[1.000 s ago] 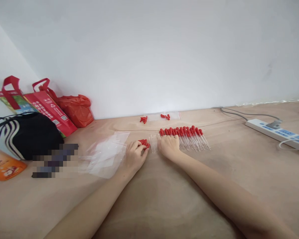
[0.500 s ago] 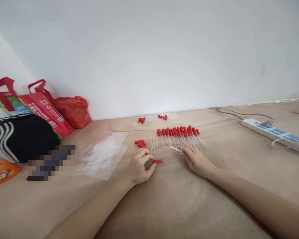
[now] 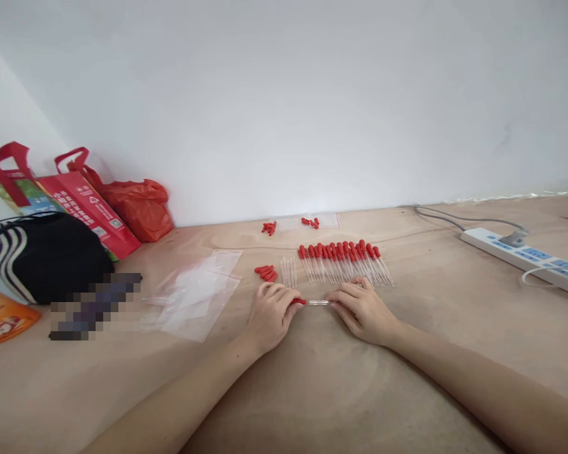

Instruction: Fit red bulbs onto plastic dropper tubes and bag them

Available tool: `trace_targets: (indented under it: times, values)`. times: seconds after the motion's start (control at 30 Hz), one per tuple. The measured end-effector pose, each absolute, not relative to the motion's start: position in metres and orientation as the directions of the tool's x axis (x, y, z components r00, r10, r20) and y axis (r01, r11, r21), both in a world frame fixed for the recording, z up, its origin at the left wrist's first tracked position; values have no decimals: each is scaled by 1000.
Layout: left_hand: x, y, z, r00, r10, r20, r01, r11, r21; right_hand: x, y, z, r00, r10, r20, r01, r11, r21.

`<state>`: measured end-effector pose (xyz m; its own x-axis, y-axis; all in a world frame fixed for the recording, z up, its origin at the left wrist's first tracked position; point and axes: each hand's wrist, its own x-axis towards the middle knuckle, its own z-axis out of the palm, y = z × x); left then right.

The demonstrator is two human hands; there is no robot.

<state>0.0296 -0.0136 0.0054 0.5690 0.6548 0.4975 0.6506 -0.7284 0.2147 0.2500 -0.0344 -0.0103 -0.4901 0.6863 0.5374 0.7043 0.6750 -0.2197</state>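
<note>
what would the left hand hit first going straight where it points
Likely the clear tube in the right hand; the red cap in the left hand faces its end, though depth is unclear.

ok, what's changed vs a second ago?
The left hand has left the pile of red bulbs, moving rightward and nearer the wearer, and now pinches one red bulb. The right hand has drawn back from the capped droppers, now holding a clear dropper tube, its end lined up close to the bulb. Unchanged: power strip, flat plastic bags.
</note>
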Motion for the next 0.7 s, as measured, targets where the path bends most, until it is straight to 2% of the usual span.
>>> trace_targets:
  times: [0.47, 0.7]
  values:
    - [31, -14, 2, 615, 580, 533, 611, -779, 143, 249, -34, -10, -476, 692, 543, 669, 685, -287]
    - [32, -16, 1, 571, 583, 578, 569, -789, 234, 248, -32, -14, -499, 631, 594, 620, 739, -264]
